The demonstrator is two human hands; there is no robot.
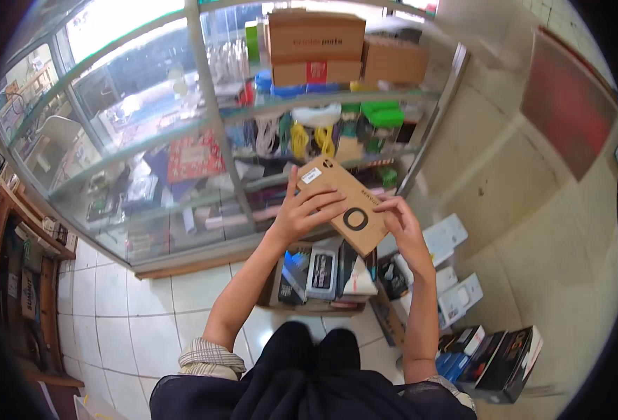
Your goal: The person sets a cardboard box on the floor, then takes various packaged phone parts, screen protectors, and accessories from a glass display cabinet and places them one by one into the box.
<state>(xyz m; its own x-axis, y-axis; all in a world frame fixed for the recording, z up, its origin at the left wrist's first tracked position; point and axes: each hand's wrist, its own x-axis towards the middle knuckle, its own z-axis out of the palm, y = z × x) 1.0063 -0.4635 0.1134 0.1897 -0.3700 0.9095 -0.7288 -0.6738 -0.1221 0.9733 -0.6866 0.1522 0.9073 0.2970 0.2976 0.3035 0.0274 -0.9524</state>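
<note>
A slim brown cardboard box [358,197] with a black ring printed on it and a white label at one end is held up in front of me, tilted. My left hand [313,211] lies across its face and left edge, thumb up along the side, fingers spread on the cardboard. At the lower right edge, my right hand [401,227] grips the box with bent fingers. Below it stands an open carton [270,294] filled with several packaged boxes, among them a grey-and-black pack [321,270] and a blue-black one [294,277].
A glass display cabinet [218,140] stands ahead, its shelves holding cardboard boxes [316,38], coiled cables [311,140] and green packs [382,113]. White boxes [459,299] and dark product boxes [501,364] sit on the floor at right. A wooden shelf unit [25,280] is at left.
</note>
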